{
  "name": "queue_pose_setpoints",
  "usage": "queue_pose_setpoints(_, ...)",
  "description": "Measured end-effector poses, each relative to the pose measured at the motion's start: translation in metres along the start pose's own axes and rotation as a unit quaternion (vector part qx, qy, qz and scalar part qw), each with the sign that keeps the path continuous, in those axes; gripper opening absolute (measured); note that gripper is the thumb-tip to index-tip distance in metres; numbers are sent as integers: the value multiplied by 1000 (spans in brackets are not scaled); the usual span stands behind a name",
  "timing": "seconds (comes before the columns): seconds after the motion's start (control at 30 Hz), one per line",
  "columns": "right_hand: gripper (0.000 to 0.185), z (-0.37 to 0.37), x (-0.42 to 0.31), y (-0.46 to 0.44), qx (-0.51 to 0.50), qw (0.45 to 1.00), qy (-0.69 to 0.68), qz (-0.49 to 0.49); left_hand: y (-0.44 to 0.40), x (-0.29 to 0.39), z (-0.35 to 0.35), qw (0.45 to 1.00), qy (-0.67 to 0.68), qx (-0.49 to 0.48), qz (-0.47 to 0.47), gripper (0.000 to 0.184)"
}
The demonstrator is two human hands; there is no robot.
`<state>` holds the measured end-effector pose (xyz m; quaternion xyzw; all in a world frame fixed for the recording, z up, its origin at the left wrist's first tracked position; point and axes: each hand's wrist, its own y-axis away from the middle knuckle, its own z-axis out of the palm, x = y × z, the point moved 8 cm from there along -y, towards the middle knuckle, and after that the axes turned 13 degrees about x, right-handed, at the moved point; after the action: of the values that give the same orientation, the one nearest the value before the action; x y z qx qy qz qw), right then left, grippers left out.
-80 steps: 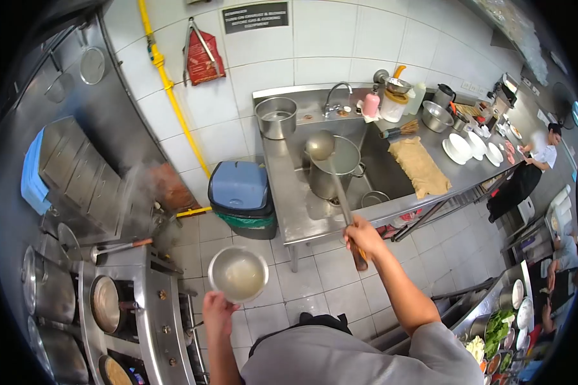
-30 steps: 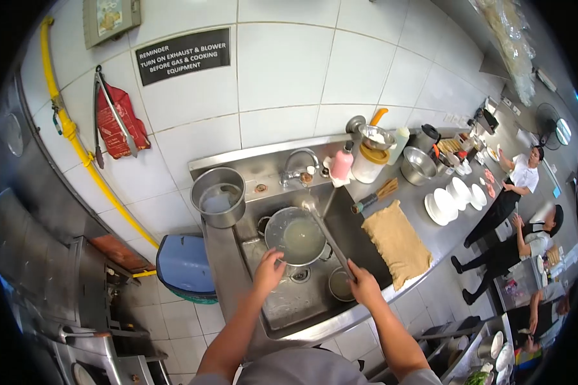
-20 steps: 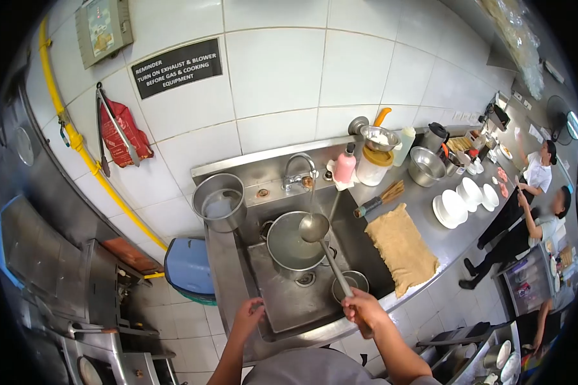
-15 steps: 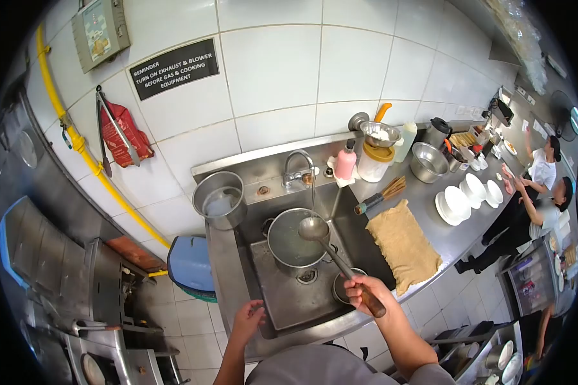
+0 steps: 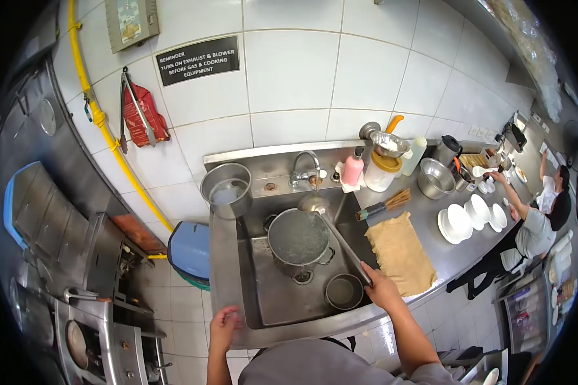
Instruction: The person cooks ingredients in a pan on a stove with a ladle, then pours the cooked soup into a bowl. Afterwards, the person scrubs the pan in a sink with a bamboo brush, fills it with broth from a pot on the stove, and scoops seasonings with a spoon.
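Note:
My right hand (image 5: 383, 286) is wrapped round the handle of a long steel ladle (image 5: 345, 246). The ladle's bowl is at the far rim of the pot, right beneath the faucet (image 5: 306, 168). Cloudy water fills the two-handled metal pot (image 5: 295, 239), which stands in the sink (image 5: 270, 307). A smaller round pan (image 5: 344, 291) sits in the sink's near right corner, close to my right hand. My left hand (image 5: 225, 326) is by the sink's near left edge, empty, its fingers loosely bent and apart.
A deep steel pot (image 5: 227, 190) rests on the left ledge. Right of the sink are a pink soap bottle (image 5: 352, 168), a stick brush (image 5: 384, 204), a tan cloth (image 5: 401, 250) and white bowls (image 5: 455, 222). A co-worker (image 5: 536, 231) stands at the counter's far end.
The ladle's bowl has moved from over the pot to its far rim under the faucet, and my right hand has turned on the handle. My left hand has shifted slightly left. The view has tilted.

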<state>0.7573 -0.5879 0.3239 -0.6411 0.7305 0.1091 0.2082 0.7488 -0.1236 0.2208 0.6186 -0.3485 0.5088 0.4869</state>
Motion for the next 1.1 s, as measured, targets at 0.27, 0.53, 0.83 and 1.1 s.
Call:
queue_pose_setpoints(0.27, 68, 18, 35, 5, 20, 932, -353, 80, 39, 4, -36, 996, -2, 85, 29, 20)
queue_pose_setpoints(0.53, 11, 30, 17, -27, -175, 634, -702, 272, 102, -28, -45, 991, -57, 123, 9, 21)
queue_pose_setpoints(0.83, 28, 34, -34, -68, -148, 765, -603, 172, 208, -122, -91, 935, -339, 103, -33, 36)
queue_pose_setpoints(1.1, 75, 27, -47, -25, 13, 969, -246, 12, 299, -279, -150, 947, -276, 44, -156, 44)
